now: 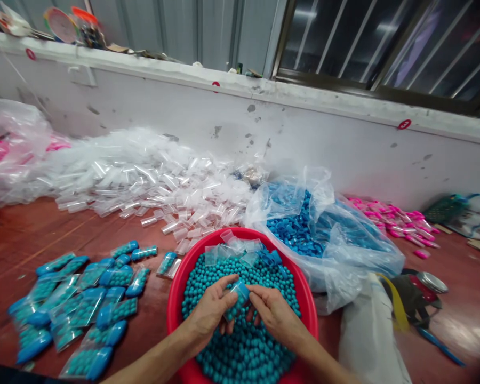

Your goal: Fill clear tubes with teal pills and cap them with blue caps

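Over a red basin (pixel 310 298) full of teal beads (pixel 240 352), my left hand (pixel 212 309) is wrapped round a clear container (pixel 237 300) with teal beads inside and a blue cap at its top. The fingertips of my right hand (pixel 270 312) are closed on the capped end. Several empty clear containers (pixel 240 250) and a few blue caps (pixel 272 258) lie on the beads at the back of the basin. Left of the basin, filled containers with blue caps (pixel 88 304) lie in a loose group on the red table.
Clear empty containers (pixel 144 176) are heaped along the wall. Behind the basin, to the right, a plastic bag (pixel 344 256) holds blue caps. Pink-capped tubes (pixel 400 221) lie farther right. A white sack (pixel 368 330) and a yellow strap (pixel 396 306) are at the near right.
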`<state>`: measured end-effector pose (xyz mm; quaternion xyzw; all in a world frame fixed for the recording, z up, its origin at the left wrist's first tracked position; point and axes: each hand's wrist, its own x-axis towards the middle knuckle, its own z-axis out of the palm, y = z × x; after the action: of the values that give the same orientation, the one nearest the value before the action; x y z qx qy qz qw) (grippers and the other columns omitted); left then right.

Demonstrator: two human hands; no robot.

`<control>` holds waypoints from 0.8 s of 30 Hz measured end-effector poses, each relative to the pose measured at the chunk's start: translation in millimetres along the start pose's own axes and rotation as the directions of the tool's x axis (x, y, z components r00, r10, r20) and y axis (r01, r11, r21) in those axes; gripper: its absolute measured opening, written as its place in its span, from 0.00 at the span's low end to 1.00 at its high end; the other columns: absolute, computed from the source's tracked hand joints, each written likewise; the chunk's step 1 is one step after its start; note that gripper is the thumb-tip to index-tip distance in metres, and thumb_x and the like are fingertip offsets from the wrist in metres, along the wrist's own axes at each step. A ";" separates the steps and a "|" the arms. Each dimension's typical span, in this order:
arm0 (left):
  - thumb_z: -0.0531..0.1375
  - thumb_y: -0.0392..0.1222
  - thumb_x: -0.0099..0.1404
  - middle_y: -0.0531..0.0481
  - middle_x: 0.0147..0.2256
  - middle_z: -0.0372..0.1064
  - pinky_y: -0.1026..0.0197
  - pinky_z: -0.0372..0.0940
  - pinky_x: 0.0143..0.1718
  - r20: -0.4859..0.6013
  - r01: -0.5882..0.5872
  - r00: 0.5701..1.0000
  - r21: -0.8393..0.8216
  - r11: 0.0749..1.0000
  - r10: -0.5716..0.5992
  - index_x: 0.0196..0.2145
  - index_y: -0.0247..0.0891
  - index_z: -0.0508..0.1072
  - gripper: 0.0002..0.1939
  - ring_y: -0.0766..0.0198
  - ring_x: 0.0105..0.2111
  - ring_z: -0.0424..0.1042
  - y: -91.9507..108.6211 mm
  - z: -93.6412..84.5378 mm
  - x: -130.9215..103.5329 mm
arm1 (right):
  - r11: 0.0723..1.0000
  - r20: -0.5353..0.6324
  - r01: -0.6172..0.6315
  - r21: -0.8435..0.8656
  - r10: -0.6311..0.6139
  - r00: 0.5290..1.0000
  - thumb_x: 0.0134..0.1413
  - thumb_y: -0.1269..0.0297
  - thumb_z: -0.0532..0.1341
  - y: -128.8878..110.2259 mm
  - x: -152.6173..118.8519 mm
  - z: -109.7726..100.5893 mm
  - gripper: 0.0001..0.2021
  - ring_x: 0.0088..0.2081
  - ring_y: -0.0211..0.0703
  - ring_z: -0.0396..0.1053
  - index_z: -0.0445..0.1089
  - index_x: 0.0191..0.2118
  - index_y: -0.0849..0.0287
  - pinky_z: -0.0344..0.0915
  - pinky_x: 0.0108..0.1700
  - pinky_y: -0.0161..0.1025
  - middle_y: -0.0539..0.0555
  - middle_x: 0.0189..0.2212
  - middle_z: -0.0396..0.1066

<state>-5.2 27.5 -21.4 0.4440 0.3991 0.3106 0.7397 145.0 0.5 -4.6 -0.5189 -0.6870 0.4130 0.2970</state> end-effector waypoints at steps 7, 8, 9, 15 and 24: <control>0.55 0.47 0.53 0.61 0.18 0.59 0.73 0.45 0.08 -0.153 -0.004 0.988 0.093 0.996 0.018 0.41 0.36 0.61 0.19 0.78 0.08 0.52 -2.2 4.0 2.4 | 0.971 0.026 0.193 -0.139 -0.192 0.981 0.59 0.67 0.45 1.4 0.6 0.0 0.13 0.27 0.35 0.61 0.66 0.37 0.59 0.57 0.31 0.32 0.49 0.25 0.64; 0.55 0.47 0.54 0.61 0.18 0.58 0.73 0.46 0.08 -0.142 -0.004 0.990 0.099 0.995 0.018 0.41 0.36 0.60 0.18 0.77 0.08 0.53 -2.6 3.2 2.3 | 0.975 0.041 0.183 -0.129 -0.179 0.983 0.59 0.66 0.46 1.8 1.7 -3.2 0.12 0.27 0.36 0.61 0.67 0.35 0.59 0.58 0.32 0.32 0.49 0.25 0.64; 0.54 0.47 0.55 0.62 0.18 0.58 0.73 0.46 0.08 -0.119 -0.004 0.993 0.099 0.995 0.016 0.41 0.37 0.60 0.18 0.77 0.09 0.55 -2.9 2.0 1.9 | 0.984 0.062 0.147 -0.103 -0.141 0.988 0.58 0.65 0.48 2.5 3.1 -7.1 0.12 0.27 0.35 0.61 0.67 0.33 0.59 0.58 0.31 0.32 0.48 0.25 0.64; 0.55 0.52 0.54 0.61 0.19 0.59 0.73 0.49 0.09 0.077 -0.008 0.997 0.092 0.996 0.001 0.41 0.39 0.56 0.21 0.72 0.11 0.63 -0.2 -0.8 -3.2 | 0.949 -0.080 -0.230 0.217 0.252 0.965 0.46 0.62 0.59 5.7 11.9 -21.0 0.12 0.17 0.31 0.55 0.68 0.37 0.61 0.53 0.18 0.29 0.45 0.20 0.62; 0.56 0.51 0.54 0.59 0.21 0.59 0.67 0.57 0.20 -0.189 -0.076 0.978 0.086 0.993 0.091 0.46 0.37 0.59 0.24 0.70 0.19 0.62 -3.6 8.0 -1.1 | 0.982 0.056 0.026 -0.188 -0.016 0.998 0.41 0.58 0.63 -14.1 5.8 3.4 0.40 0.56 0.52 0.53 0.49 0.59 0.66 0.53 0.54 0.43 0.63 0.56 0.54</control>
<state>1.6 21.8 -22.0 0.4568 0.4616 0.3670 0.6660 133.9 3.5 6.0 -0.5262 -0.7361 0.3570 0.2322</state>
